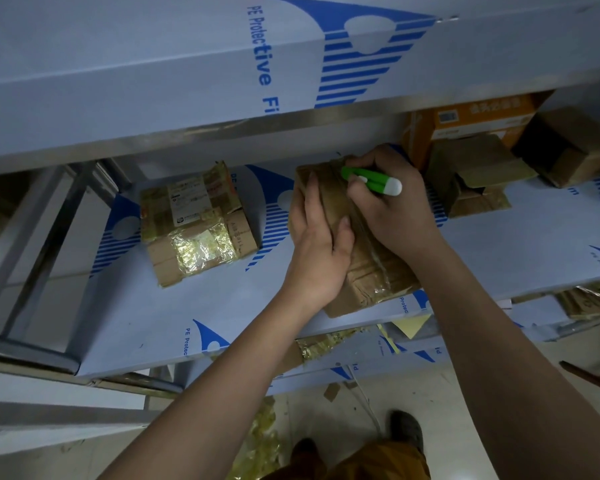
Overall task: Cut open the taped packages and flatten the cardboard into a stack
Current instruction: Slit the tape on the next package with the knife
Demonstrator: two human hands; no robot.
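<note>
A brown taped cardboard package (368, 268) lies on the film-covered shelf (174, 317), right of centre. My left hand (317, 237) rests flat on its top, fingers straight, holding it down. My right hand (394, 209) grips a green and white box cutter (373, 180) whose tip meets the tape at the package's far end. A second taped package (196, 223) with a white label and shiny yellowish tape sits to the left, apart from both hands.
An upper shelf (187, 64) overhangs close above. At the back right stand an orange box (465, 123) and opened brown cartons (475, 174). Flattened cardboard and tape scraps (312, 348) lie on the lower shelf and floor. My shoes (406, 431) show below.
</note>
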